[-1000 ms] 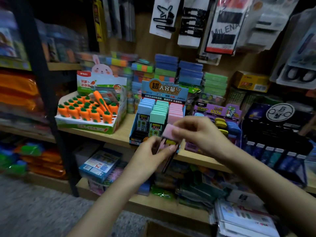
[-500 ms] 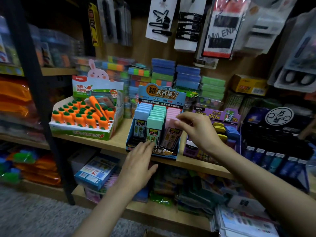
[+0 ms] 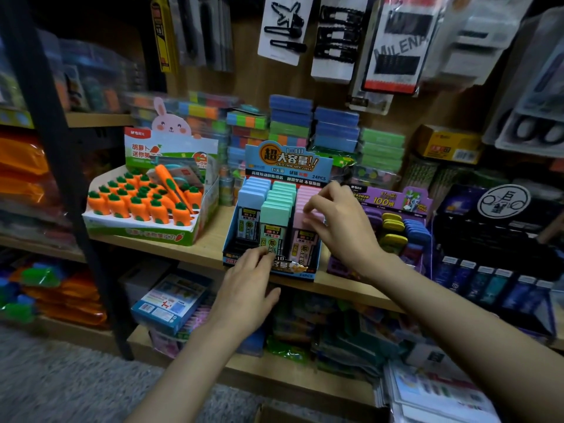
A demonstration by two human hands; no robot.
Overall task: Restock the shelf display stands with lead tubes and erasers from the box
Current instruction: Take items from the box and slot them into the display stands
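A blue lead tube display stand [image 3: 287,166] sits on the wooden shelf [image 3: 210,239], holding rows of blue tubes [image 3: 251,196], green tubes [image 3: 274,210] and pink tubes [image 3: 305,242]. My right hand [image 3: 341,227] reaches in from the right, and its curled fingertips grip the top of the front pink lead tube in the right row. My left hand [image 3: 247,288] lies against the stand's front lip with straight fingers and holds nothing. A carrot eraser display [image 3: 143,206] stands to the left.
A purple lead display [image 3: 393,203] stands right of the blue one, with dark pen boxes [image 3: 494,239] further right. Coloured pads are stacked behind. Hair clip cards [image 3: 283,29] hang above. A cardboard box edge [image 3: 274,415] shows at the bottom. A black upright [image 3: 61,178] is at left.
The pink lead tube went from between both hands in front of the shelf into the stand's right row. My left hand let go and dropped to the stand's front.
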